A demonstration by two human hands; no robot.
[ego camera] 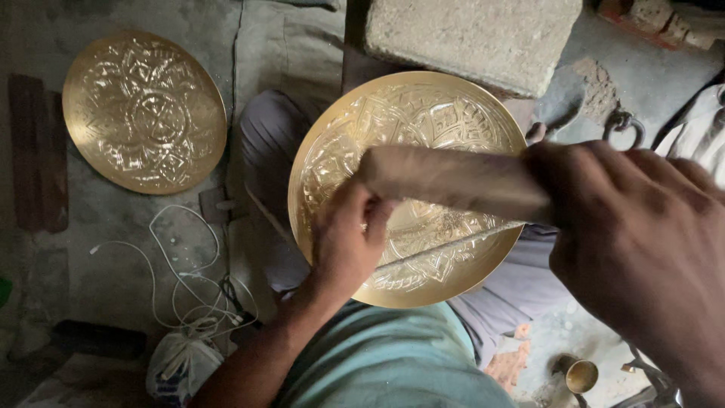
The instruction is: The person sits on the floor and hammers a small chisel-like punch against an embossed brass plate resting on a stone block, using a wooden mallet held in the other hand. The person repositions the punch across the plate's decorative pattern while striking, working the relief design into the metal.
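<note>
Right hand, nearest the viewer and partly blurred, grips the end of a wooden mallet-like bar that crosses and hides part of the engraved brass plate. Left hand is curled closed on the plate's face, seemingly around a thin tool that cannot be made out. Plate rests over the person's lap. Beyond: white cables on the floor, a second engraved brass plate at far left, a stone block above, a small brass cup at lower right.

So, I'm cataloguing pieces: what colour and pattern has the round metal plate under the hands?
Shiny gold round metal plate, embossed with ornate floral motifs; head view.
</note>
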